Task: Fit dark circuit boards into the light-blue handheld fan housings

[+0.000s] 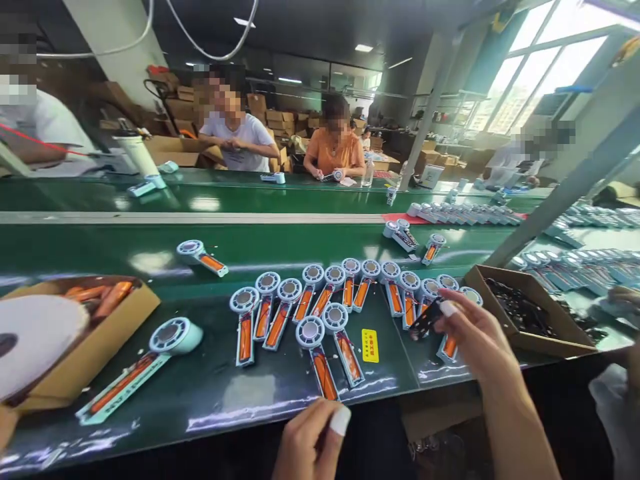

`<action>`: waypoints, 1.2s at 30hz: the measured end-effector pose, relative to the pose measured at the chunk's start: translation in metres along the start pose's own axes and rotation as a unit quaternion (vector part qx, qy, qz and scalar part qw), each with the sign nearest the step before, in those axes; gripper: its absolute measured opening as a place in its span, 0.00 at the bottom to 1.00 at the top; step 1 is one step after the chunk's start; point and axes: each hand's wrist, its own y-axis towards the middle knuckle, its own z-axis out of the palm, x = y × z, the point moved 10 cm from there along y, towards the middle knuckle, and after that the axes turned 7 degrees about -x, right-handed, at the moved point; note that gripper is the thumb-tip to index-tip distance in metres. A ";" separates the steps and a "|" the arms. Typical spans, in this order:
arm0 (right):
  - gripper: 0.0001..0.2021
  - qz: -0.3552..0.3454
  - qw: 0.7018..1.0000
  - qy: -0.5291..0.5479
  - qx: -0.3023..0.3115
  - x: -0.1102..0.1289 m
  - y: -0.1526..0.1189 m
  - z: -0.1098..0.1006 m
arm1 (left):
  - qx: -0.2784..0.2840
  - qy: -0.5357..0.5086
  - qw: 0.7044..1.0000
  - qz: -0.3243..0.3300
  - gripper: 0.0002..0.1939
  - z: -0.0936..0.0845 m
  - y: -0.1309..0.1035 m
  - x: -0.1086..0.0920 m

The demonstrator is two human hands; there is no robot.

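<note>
My right hand [477, 340] pinches a small black part, perhaps a circuit board [426, 321], between thumb and fingers, above the right end of the fan rows. White covers the thumb tip. At the front edge, my left hand [313, 437] has its fingers curled beside the lower end of a handheld fan [321, 370]; whether it grips that fan is hidden. This thumb tip is white too. Several pale-blue handheld fans [244, 333] lie face up with open handles showing orange batteries. A yellow label [370, 345] lies right of the nearest fans.
A box of black parts [487, 327] stands at right. At left, a carton [135, 327] holds orange batteries and a large white reel [35, 340]. A single fan [173, 337] lies beside it. Co-workers sit across the green bench [125, 240]; a metal post [550, 193] slants at right.
</note>
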 end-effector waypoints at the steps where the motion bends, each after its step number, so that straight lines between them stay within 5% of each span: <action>1: 0.25 0.032 0.998 0.040 0.038 -0.013 -0.025 0.033 | 0.012 -0.034 0.999 -0.012 0.17 0.005 0.000 -0.003; 5: 0.16 0.088 0.972 0.071 0.207 -0.052 -0.122 0.134 | -0.098 -0.153 0.968 -0.171 0.27 -0.017 0.005 0.023; 7: 0.13 0.042 0.958 0.002 0.283 -0.056 -0.149 0.157 | -0.174 -0.229 0.929 -0.232 0.27 -0.037 0.007 0.040; 10: 0.10 -0.133 0.926 -0.155 0.319 -0.038 -0.157 0.170 | -0.235 -0.285 0.887 -0.278 0.24 -0.062 0.011 0.058; 12: 0.13 -0.291 0.870 -0.254 0.307 -0.015 -0.156 0.180 | -0.232 -0.270 0.890 -0.286 0.24 -0.071 0.013 0.063; 15: 0.13 -0.459 0.721 -0.388 0.344 -0.006 -0.164 0.210 | -0.188 -0.225 0.907 -0.301 0.26 -0.068 0.010 0.067; 17: 0.08 -0.507 0.636 -0.440 0.380 -0.013 -0.168 0.228 | -0.172 -0.212 0.903 -0.332 0.27 -0.061 0.003 0.071; 20: 0.06 -0.527 0.583 -0.463 0.410 -0.023 -0.168 0.241 | -0.180 -0.218 0.871 -0.402 0.22 -0.049 -0.014 0.082; 22: 0.07 -0.521 0.581 -0.462 0.421 -0.026 -0.166 0.242 | -0.171 -0.234 0.860 -0.421 0.20 -0.039 -0.018 0.085; 24: 0.07 -0.499 0.609 -0.443 0.429 -0.025 -0.163 0.239 | -0.153 -0.246 0.865 -0.410 0.20 -0.031 -0.015 0.085; 28: 0.09 -0.419 0.730 -0.344 0.416 -0.020 -0.153 0.226 | -0.140 -0.248 0.881 -0.377 0.25 -0.021 -0.004 0.083; 31: 0.09 -0.380 0.791 -0.284 0.387 -0.022 -0.149 0.214 | -0.134 -0.245 0.892 -0.355 0.28 -0.017 0.002 0.082; 36: 0.10 -0.372 0.812 -0.262 0.364 -0.022 -0.154 0.204 | -0.137 -0.231 0.902 -0.337 0.26 -0.024 0.008 0.081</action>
